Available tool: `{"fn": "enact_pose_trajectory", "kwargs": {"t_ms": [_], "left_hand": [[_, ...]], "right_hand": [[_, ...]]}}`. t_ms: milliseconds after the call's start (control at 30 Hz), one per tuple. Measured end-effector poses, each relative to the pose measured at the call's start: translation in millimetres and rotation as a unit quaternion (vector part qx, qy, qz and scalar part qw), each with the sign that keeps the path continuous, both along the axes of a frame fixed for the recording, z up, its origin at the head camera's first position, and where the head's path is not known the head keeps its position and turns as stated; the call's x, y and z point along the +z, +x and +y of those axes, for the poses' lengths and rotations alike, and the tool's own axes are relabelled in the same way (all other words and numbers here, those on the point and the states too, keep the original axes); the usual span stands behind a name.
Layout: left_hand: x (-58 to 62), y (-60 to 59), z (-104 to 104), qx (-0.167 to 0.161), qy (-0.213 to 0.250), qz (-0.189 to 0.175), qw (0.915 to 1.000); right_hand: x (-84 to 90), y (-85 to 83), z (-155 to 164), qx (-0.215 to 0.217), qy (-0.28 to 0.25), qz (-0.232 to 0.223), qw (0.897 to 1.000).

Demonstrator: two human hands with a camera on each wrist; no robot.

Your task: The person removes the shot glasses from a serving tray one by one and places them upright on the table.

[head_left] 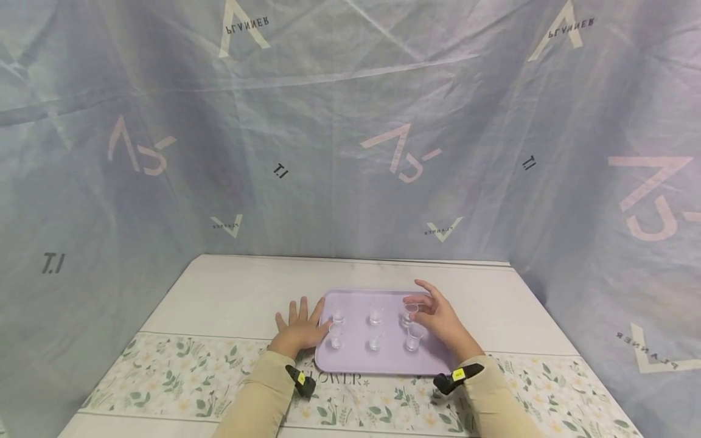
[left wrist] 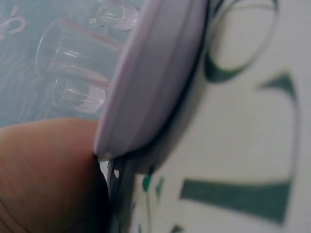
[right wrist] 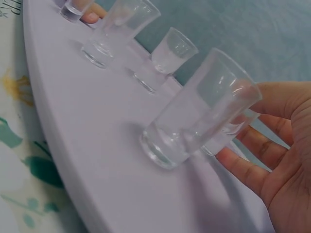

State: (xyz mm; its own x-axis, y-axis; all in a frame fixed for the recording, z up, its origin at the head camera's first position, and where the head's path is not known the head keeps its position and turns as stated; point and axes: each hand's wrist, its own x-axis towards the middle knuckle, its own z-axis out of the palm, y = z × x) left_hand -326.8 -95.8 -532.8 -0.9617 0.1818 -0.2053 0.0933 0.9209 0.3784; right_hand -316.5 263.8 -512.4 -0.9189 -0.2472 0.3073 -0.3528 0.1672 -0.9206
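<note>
A lilac tray (head_left: 356, 362) carries several small clear shot glasses in two rows. My right hand (head_left: 442, 321) reaches over the tray's right side, thumb and fingers around the back-right shot glass (head_left: 408, 316), pinching it. In the right wrist view the front-right shot glass (right wrist: 189, 116) stands nearer and partly hides that glass and the fingertips. My left hand (head_left: 298, 331) lies with fingers spread at the tray's left edge, its thumb against the rim. The left wrist view shows the thumb (left wrist: 48, 170) touching the tray's side (left wrist: 150, 73), with glasses beyond.
A back-middle shot glass (head_left: 375, 315), a front-middle one (head_left: 375, 342) and two left ones, front (head_left: 336, 340) and back (head_left: 339, 316), stand on the tray. Beneath is a white table with a floral strip (head_left: 181, 371). Grey-blue printed cloth (head_left: 328, 201) hangs behind and at both sides.
</note>
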Motion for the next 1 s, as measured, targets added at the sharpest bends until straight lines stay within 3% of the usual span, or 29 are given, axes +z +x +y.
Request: {"fn": "enact_pose_trajectory", "kwargs": {"t_ms": [267, 567, 667, 833, 1000], "left_hand": [[-0.6, -1.2, 2.4, 0.004, 0.001, 0.004, 1.0000], [25.1, 10.4, 9.0, 0.012, -0.026, -0.010, 0.9996], [20.7, 6.8, 9.2, 0.015, -0.024, -0.019, 0.9994], [3.7, -3.6, 6.3, 0.015, -0.023, -0.013, 0.9995], [1.7, -4.9, 3.8, 0.014, -0.022, -0.011, 0.9996]], "right_hand": [[5.1, -4.2, 8.1, 0.001, -0.004, 0.003, 1.000], [12.6, -6.3, 11.0, -0.002, 0.011, 0.029, 1.000], [16.3, -5.6, 13.0, -0.002, 0.020, 0.032, 0.999], [24.0, -1.8, 18.3, -0.006, 0.022, 0.027, 0.999], [29.3, -1.7, 26.3, -0.015, 0.032, 0.032, 0.999]]}}
